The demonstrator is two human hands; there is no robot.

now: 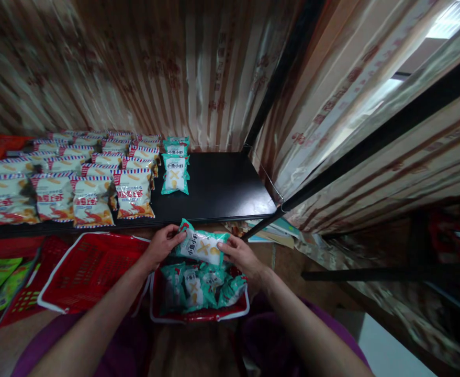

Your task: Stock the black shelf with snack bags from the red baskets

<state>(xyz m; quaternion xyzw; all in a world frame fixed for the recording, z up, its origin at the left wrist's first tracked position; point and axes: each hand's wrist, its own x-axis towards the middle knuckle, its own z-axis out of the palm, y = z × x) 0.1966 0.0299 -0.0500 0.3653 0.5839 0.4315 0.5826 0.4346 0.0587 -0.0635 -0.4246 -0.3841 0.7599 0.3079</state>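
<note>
A teal and white snack bag [202, 246] is stretched sideways between my two hands, just in front of the shelf edge. My left hand [164, 243] pinches its left end, and my right hand [242, 255] grips the right end. Below it sits a red basket [200, 316] with a white rim, holding several more teal snack bags [194, 290]. On the black shelf [222, 183], a short row of the same teal bags [175, 174] stands upright, one behind another.
Rows of white, red and blue snack bags [133, 193] fill the shelf's left part. Another red basket [96, 272] stands at left, beside one with green packets [0, 285]. A black metal post [284, 207] rises at the shelf's right corner. Striped plastic sheeting [222, 68] hangs behind.
</note>
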